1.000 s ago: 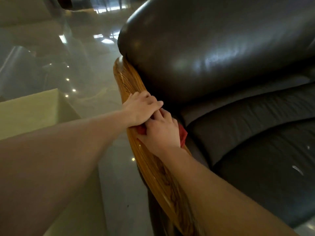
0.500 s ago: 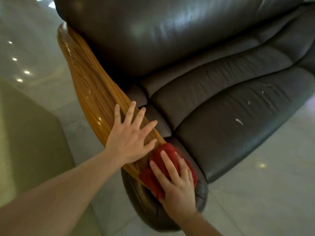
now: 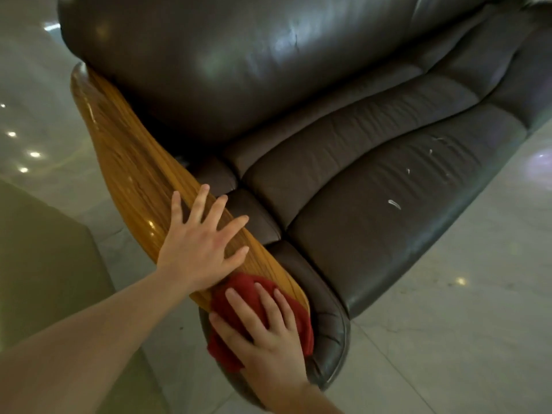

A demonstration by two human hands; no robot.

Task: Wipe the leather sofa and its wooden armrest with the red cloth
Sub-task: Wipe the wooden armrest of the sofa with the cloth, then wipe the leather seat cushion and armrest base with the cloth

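A dark brown leather sofa [image 3: 373, 180] fills the upper right, with small white marks on its seat cushion. Its glossy wooden armrest [image 3: 128, 162] runs diagonally from upper left down to the front end. My left hand [image 3: 200, 246] lies flat on the armrest, fingers spread, holding nothing. Just below it, my right hand [image 3: 265, 333] presses the crumpled red cloth [image 3: 239, 289] onto the armrest's front tip and the rounded leather end beneath it. Part of the cloth is hidden under my palm.
Shiny pale tiled floor [image 3: 448, 339] surrounds the sofa and reflects ceiling lights. A yellowish-green block-like piece of furniture [image 3: 44, 264] stands at the left, close to the armrest, with a narrow strip of floor between.
My right hand has slid the red cloth down the armrest from its middle to the front tip. My left hand followed and spread flat. The view now looks down over the whole seat.
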